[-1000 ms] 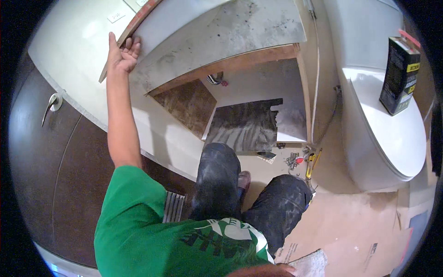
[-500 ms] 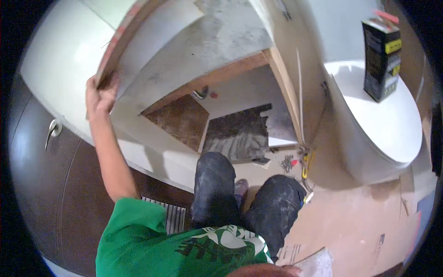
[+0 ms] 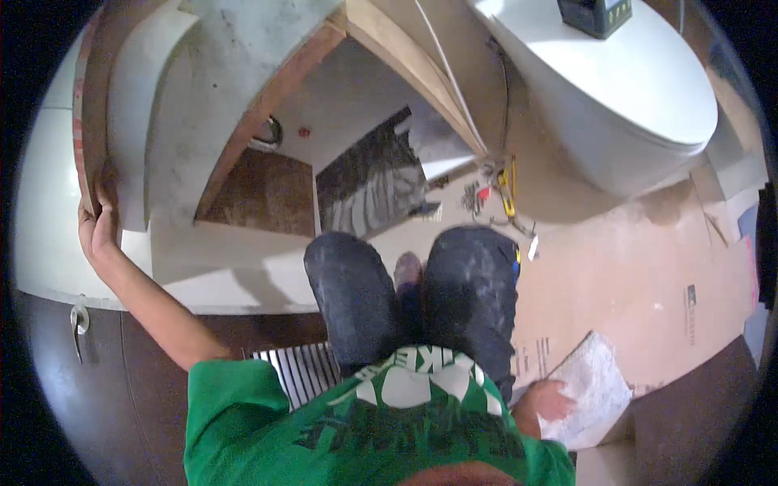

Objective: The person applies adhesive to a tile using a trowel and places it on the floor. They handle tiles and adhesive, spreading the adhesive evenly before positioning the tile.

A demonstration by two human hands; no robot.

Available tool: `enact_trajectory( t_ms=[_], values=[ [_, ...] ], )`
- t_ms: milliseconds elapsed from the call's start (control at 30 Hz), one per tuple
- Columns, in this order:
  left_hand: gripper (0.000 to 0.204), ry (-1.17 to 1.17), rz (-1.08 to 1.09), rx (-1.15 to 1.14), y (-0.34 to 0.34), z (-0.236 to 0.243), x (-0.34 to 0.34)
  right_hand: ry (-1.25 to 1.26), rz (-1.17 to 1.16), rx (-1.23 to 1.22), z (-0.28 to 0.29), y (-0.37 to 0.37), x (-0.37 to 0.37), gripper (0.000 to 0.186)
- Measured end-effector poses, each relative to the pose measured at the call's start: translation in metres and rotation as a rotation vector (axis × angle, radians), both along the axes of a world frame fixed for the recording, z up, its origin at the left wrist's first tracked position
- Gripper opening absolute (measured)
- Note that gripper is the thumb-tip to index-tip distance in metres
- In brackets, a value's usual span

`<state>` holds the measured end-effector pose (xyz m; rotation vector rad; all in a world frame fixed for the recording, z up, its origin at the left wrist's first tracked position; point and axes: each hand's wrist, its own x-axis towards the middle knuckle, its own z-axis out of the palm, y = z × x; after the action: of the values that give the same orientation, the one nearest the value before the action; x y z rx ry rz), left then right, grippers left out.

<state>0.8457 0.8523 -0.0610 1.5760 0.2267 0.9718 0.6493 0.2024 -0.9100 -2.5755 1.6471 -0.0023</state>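
At the far left, my left hand [image 3: 99, 227] is closed round the lower end of a long wooden board [image 3: 96, 121], whose narrow edge carries red marks. Beside that board stand a pale panel [image 3: 134, 146] and a grey, smudged surface [image 3: 235, 40]. My right hand [image 3: 551, 401], low on the right, lies with its fingers stretched over a crumpled whitish sheet [image 3: 596, 389]; I cannot tell whether it is cloth or paper. In front of my knees is a wood-framed opening [image 3: 275, 89] with a dark, streaked patch [image 3: 369, 182] inside.
A white toilet [image 3: 616, 73] stands at the upper right with a dark can [image 3: 596, 18] on its lid. Cardboard [image 3: 616, 283] covers the floor. Near my right knee lie a yellow tool [image 3: 506, 190] and small loose metal pieces [image 3: 472, 197]. A striped mat [image 3: 304, 377] is at my left.
The view has shifted, so the toilet and opening sit higher in it. My right hand has come further into sight, onto the whitish sheet. My left hand still holds the board.
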Motion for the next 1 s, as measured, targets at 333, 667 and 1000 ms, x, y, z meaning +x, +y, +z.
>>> enact_trajectory(
  t_ms=[333,667,1000],
  values=[
    [0.051,-0.724,-0.298,-0.466,-0.161,-0.146,0.04,-0.374,0.071,0.108,0.074,0.028,0.039,0.073],
    [0.053,-0.857,-0.242,-0.575,-0.237,-0.25,0.063,-0.38,0.225,0.007,0.024,-0.002,0.04,0.073],
    [0.055,-0.822,-0.516,-0.342,-0.195,-0.244,0.025,0.002,-0.055,-0.122,0.014,0.003,0.001,0.074]
  ],
)
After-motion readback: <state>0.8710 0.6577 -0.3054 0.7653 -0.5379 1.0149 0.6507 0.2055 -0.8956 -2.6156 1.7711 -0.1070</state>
